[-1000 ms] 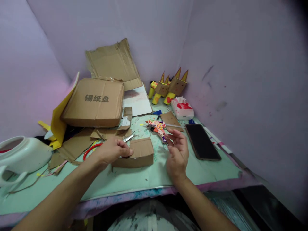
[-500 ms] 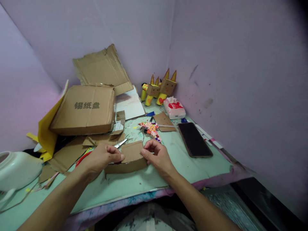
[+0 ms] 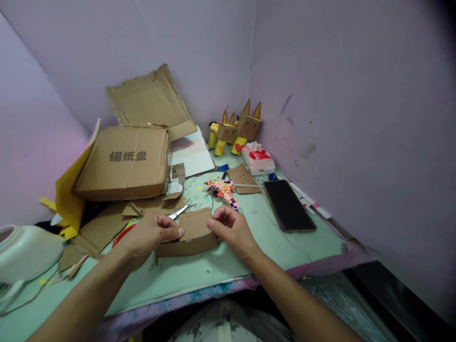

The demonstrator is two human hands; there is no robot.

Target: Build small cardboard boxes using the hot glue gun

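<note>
A folded cardboard piece [image 3: 195, 224], with a flat top and a bent strip along its near side, rests at the table's front. My left hand [image 3: 158, 233] pinches its left edge between thumb and curled fingers. At the right corner, my right hand [image 3: 230, 229] grips the same piece with thumb and forefinger. Red-handled scissors [image 3: 178, 213] lie partly under my left hand, the blades pointing away to the right. Just beyond the cardboard is a colourful patterned glue gun [image 3: 223, 190]. My fingers hide both ends of the folded piece.
A large cardboard box [image 3: 124, 164] stands at the left among cardboard scraps [image 3: 101, 225] and a yellow sheet [image 3: 73, 190]. A white jug-like vessel [image 3: 30, 251] lies at far left. To the right are a phone [image 3: 289, 205], a tissue pack [image 3: 259, 159] and cardboard animal figures [image 3: 247, 128].
</note>
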